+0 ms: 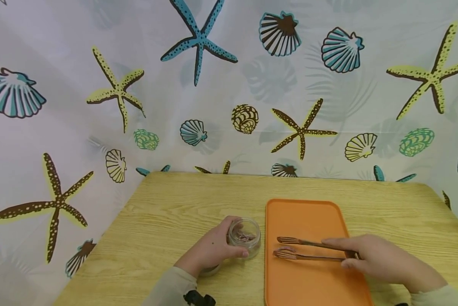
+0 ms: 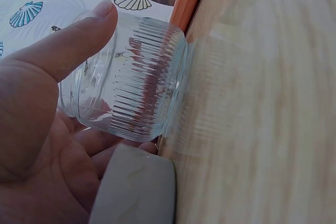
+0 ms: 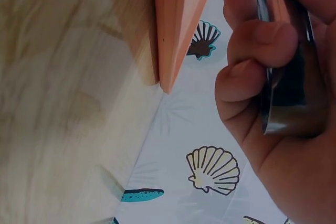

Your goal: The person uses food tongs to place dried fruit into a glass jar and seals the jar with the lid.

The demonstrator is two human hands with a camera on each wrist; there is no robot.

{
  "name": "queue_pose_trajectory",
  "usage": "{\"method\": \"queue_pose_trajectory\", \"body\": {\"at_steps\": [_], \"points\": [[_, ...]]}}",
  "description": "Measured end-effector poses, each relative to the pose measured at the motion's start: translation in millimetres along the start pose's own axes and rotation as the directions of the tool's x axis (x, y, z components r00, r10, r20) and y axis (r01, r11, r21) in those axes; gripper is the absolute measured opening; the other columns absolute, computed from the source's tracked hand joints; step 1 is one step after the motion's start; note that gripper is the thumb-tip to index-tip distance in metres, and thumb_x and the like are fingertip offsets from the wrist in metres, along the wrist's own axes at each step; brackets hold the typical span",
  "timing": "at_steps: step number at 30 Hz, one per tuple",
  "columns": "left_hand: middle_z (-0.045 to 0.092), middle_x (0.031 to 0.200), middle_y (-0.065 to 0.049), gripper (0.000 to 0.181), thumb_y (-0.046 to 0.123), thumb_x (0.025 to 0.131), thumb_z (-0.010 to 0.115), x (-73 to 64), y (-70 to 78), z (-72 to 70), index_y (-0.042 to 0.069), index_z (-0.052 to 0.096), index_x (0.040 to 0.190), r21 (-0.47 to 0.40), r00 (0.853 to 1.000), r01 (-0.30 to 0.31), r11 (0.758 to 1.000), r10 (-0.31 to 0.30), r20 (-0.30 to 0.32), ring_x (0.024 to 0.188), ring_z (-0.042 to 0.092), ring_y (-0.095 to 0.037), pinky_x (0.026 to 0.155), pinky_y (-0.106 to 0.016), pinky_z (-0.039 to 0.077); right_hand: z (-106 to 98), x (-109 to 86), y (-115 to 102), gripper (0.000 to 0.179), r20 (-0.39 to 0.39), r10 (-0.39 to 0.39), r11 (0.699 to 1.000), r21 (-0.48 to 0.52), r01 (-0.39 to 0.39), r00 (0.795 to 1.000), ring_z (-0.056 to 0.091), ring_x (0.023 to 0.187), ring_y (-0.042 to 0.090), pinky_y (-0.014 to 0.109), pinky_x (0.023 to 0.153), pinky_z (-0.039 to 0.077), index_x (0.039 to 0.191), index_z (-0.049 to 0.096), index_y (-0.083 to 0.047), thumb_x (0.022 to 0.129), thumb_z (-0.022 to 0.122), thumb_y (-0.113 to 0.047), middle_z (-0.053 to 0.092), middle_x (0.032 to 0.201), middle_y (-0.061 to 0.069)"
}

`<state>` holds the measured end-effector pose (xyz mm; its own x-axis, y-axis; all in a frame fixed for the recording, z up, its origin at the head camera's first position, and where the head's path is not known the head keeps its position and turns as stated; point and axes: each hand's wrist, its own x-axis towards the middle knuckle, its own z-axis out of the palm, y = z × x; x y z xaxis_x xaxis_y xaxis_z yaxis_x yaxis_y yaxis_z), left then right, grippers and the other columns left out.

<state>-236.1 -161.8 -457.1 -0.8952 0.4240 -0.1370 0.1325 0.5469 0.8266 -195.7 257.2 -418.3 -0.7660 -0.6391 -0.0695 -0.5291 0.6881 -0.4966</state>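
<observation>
My left hand [image 1: 217,242] grips a ribbed clear glass jar [image 1: 253,250] that stands upright just left of the orange tray [image 1: 303,289]. Reddish-brown bits lie inside the jar, and its mouth is uncovered. In the left wrist view the thumb and fingers curl round the jar [image 2: 142,77]. With my right hand [image 1: 385,259] I hold metal tongs [image 1: 317,257] low over the tray, their slotted tips spread apart and pointing left. A small curved reddish-brown piece [image 1: 287,248] shows at the nearer tip. The right wrist view shows fingers wrapped round the tongs' bent end [image 3: 294,98].
A pale, low object [image 1: 210,271] sits on the wooden table [image 1: 175,204] beneath my left wrist; its light side [image 2: 136,187] is close below the jar in the left wrist view. Behind the table hangs a white cloth [image 1: 221,97] printed with shells and starfish.
</observation>
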Motion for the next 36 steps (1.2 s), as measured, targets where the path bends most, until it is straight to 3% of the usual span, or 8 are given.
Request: {"method": "queue_pose_trajectory", "body": {"at_steps": [2,10,20,25,29,36], "points": [[0.049,0.151,0.0,0.093,0.053,0.079,0.084,0.0,-0.1,0.3,0.024,0.036,0.153,-0.007,1.0,-0.005,1.0,0.005,0.002,0.137,0.046,-0.023,0.111,-0.053,0.036,1.3,0.3,1.1,0.05,-0.002,0.001,1.0,-0.02,-0.001,1.0,0.052,0.081,0.002,0.028,0.068,0.043,0.147,0.055,-0.033,0.099,0.065,-0.04,0.067,0.105,-0.015],[0.048,0.152,0.0,0.094,0.054,0.078,0.084,-0.6,1.9,1.5,0.025,0.036,0.154,-0.002,1.0,-0.005,1.0,0.005,0.0,0.138,0.045,-0.024,0.111,-0.053,0.036,3.8,0.7,1.0,0.046,-0.081,-0.03,0.994,-0.11,0.021,0.996,0.049,0.072,0.0,0.027,0.064,0.041,0.146,0.058,-0.032,0.1,0.064,-0.033,0.063,0.091,-0.021],[0.048,0.152,0.001,0.093,0.053,0.079,0.084,0.9,-0.1,1.8,0.025,0.036,0.154,-0.013,1.0,-0.003,1.0,0.003,0.008,0.138,0.045,-0.023,0.111,-0.052,0.036,-3.5,-0.4,-8.5,0.047,-0.137,-0.012,0.996,-0.084,0.001,0.99,0.048,0.064,-0.001,0.025,0.061,0.04,0.147,0.055,-0.034,0.101,0.064,-0.029,0.065,0.088,-0.021],[0.048,0.152,0.0,0.093,0.052,0.079,0.084,1.3,0.4,1.7,0.024,0.036,0.154,-0.015,1.0,-0.007,1.0,0.007,0.009,0.138,0.045,-0.023,0.111,-0.052,0.036,-7.1,-1.0,-13.4,0.046,-0.166,-0.031,0.996,-0.091,0.016,0.986,0.053,0.071,-0.002,0.026,0.064,0.044,0.147,0.054,-0.035,0.102,0.061,-0.033,0.071,0.106,-0.012],[0.049,0.151,0.0,0.093,0.052,0.079,0.084,0.2,2.5,1.3,0.025,0.036,0.153,-0.004,1.0,-0.01,1.0,0.01,0.001,0.138,0.045,-0.024,0.11,-0.053,0.036,-8.4,-0.1,-18.3,0.045,-0.206,-0.071,0.994,-0.101,0.051,0.976,0.052,0.072,-0.003,0.025,0.065,0.043,0.147,0.055,-0.034,0.103,0.059,-0.038,0.068,0.125,-0.008],[0.049,0.151,0.001,0.091,0.052,0.079,0.084,0.1,1.5,0.8,0.025,0.037,0.153,0.001,1.0,-0.008,1.0,0.008,-0.004,0.137,0.046,-0.024,0.109,-0.054,0.037,-11.8,10.0,-30.9,0.045,-0.234,-0.117,0.986,-0.144,0.084,0.965,0.059,0.086,-0.003,0.029,0.071,0.051,0.148,0.054,-0.034,0.104,0.058,-0.037,0.068,0.126,-0.01]]}}
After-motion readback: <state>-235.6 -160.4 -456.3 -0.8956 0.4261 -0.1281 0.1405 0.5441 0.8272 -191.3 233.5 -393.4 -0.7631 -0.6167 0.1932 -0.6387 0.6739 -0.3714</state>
